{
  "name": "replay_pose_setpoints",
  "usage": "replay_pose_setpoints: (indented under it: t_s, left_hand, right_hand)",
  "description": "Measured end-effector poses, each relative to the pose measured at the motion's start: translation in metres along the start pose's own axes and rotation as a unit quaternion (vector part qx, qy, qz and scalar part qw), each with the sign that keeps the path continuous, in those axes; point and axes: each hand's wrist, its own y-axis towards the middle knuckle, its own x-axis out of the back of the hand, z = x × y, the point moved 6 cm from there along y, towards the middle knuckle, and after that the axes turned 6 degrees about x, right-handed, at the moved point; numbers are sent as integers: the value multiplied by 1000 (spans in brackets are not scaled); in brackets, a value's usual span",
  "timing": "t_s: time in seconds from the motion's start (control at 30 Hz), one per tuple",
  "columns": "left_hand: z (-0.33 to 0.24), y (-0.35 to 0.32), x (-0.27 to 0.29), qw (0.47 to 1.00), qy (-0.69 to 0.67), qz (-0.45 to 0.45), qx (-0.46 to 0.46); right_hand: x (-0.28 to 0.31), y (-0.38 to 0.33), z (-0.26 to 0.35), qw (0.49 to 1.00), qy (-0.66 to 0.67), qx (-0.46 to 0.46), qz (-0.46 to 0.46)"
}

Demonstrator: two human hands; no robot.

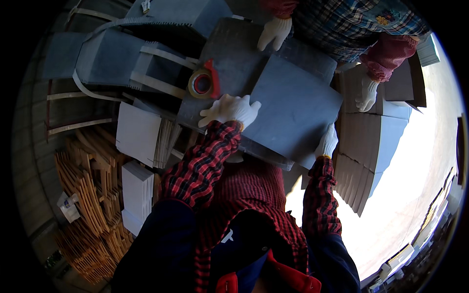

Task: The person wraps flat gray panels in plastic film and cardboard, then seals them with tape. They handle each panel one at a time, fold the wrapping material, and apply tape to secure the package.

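— Flat, not clenched: the left hand point(230, 110) presses open-palmed on the upper-left corner of the grey cardboard sheet point(293, 110); the right hand point(327, 142) curls round its lower-right edge.

— Which way does the sheet lie?

— Diagonally between both hands, resting tilted on a larger grey board point(234, 58). A red tape dispenser point(204, 83) sits just beside the left hand.

— Around them?

— A co-worker's gloved hand point(274, 32) opposite, folded cartons point(141, 132) left, wooden pallets point(93, 195) below.

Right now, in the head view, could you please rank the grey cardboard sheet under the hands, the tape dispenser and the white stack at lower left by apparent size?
1. Grey cardboard sheet, clearly largest.
2. White stack.
3. Tape dispenser, smallest, though differing distance from the camera makes the last two unsure.
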Motion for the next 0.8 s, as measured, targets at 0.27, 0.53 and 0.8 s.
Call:
replay_pose_setpoints:
  t_s: [0.27, 0.53, 0.8]
  left_hand:
    - [-5, -12, 3, 998, 44, 6, -37]
    - [34, -8, -13, 982, -73, -93, -146]
    - [63, -25, 23, 867, -488, 36, -94]
  right_hand:
    - [3, 9, -2, 993, -85, 80, 9]
    - [8, 8, 6, 979, -168, 112, 36]
    - [23, -23, 127, 762, -505, 389, -113]
